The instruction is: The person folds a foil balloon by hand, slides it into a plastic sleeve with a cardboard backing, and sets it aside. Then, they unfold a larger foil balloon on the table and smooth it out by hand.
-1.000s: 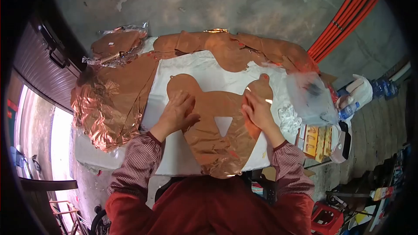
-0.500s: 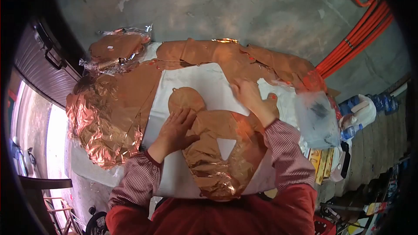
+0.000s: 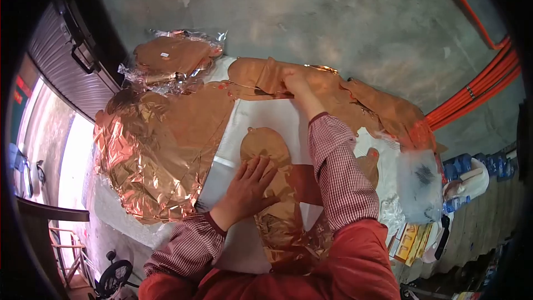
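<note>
Here, copper foil under hands, more in clear bag.

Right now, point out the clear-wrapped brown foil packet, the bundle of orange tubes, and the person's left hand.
Foil packet (image 3: 182, 57): head view, upper face.
Orange tubes (image 3: 483, 82): head view, bundle's middle.
Left hand (image 3: 248, 194): head view, back of hand.

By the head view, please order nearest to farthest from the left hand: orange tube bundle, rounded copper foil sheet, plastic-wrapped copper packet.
1. Rounded copper foil sheet, directly underneath
2. Plastic-wrapped copper packet, upper left
3. Orange tube bundle, far right
</note>
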A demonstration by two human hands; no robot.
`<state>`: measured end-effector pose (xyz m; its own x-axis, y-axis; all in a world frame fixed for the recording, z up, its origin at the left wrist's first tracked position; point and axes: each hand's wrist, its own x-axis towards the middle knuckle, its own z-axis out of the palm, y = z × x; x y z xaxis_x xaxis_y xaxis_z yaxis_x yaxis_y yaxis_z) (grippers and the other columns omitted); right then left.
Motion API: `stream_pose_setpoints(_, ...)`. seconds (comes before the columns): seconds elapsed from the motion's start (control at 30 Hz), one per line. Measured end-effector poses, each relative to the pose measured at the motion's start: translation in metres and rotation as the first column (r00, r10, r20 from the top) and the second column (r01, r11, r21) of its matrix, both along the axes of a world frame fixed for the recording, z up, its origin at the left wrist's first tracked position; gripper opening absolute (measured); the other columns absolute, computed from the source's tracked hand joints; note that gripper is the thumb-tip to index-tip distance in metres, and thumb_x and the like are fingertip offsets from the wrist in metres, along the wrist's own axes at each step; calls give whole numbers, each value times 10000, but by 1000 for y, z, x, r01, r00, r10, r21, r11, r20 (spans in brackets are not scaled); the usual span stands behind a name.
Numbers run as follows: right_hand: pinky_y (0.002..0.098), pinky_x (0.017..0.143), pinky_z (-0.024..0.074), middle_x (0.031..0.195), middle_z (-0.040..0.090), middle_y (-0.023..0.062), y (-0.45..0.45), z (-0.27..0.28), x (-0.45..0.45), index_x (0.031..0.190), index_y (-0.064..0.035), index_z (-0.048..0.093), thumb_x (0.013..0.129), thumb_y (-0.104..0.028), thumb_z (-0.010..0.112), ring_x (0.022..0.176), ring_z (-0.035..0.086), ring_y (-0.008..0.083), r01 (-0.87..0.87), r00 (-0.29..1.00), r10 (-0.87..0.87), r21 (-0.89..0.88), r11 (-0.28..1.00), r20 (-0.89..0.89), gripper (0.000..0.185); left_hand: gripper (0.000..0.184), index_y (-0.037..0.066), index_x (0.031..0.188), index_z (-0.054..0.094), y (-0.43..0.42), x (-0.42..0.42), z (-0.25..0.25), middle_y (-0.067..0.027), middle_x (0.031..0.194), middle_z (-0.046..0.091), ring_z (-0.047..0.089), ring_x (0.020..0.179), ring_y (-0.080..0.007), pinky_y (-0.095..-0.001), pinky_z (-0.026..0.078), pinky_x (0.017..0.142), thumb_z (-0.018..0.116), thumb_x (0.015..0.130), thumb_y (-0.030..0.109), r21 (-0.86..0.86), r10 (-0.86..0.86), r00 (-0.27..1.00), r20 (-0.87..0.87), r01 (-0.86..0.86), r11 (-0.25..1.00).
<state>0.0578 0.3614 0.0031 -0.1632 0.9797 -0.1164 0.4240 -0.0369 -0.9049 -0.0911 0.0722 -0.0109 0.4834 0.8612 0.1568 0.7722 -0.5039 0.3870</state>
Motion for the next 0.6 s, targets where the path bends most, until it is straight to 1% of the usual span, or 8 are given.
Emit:
stream_pose_setpoints(0.03,360,772,552,1201,606,178,4,2,-8,1262,-54,543,939,-110,515,980,627,279,2,848,-138,-258,966,-511,329,763,110,1398,403,0,0,1,-174,1466,346,306,1370,-364,-484,265,1109,688,782,458,1,-4,1000,-6,4,1000)
stream_pose_setpoints(0.27,343,808,540,1052,660,139,7,13,-30,1213,-79,590,960,-91,465,927,639,247,-179,856,173,34,983,-487,282,737,110,1400,400,0,1,-1,-175,1471,338,296,1375,-363,-486,242,1121,667,805,454,-8,0,1000,7,0,1000)
stream_pose_setpoints(0.3,345,807,531,1011,661,142,8,-2,-16,1160,-55,614,926,-85,501,912,641,263,-214,969,245,358,909,-42,262,736,110,1401,399,0,1,-1,-173,1473,336,291,1378,-363,-486,239,1123,664,807,455,-16,3,1000,13,-3,1000)
stream_pose_setpoints(0.33,347,806,522,970,662,145,2,-6,-8,1107,-32,639,891,-79,537,896,644,278,-363,907,127,593,719,401,243,735,111,1402,398,0,1,-1,-172,1474,334,286,1380,-363,-487,235,1124,661,809,456,-23,6,1000,18,-6,1000)
stream_pose_setpoints(0.37,347,806,522,970,662,145,0,-8,-2,1107,-32,639,891,-79,537,896,644,278,-366,906,130,593,717,402,243,735,111,1402,398,0,1,-1,-172,1474,334,286,1380,-363,-487,235,1124,661,809,456,-22,10,1000,19,-10,1000)
stream_pose_setpoints(0.43,380,783,515,961,662,173,-13,-4,3,947,0,663,799,-69,593,891,644,320,-526,745,234,336,781,624,178,732,112,1404,394,-1,1,-1,-169,1478,328,275,1386,-361,-491,231,1125,653,815,461,-35,2,1000,23,-1,999)
stream_pose_setpoints(0.47,380,783,515,961,662,173,-18,-4,2,947,0,663,799,-69,593,891,644,320,-528,745,236,334,781,624,178,732,112,1404,394,-1,1,-2,-169,1478,328,275,1386,-361,-491,231,1125,653,815,461,-37,4,1000,23,-3,999)
stream_pose_setpoints(0.6,431,753,516,904,669,204,-19,-14,-2,847,-18,668,767,-73,603,866,651,350,-533,607,-75,475,700,791,118,731,113,1410,387,-1,1,-2,-167,1490,310,260,1394,-360,-502,233,1123,643,825,468,-35,3,1000,4,-3,999)
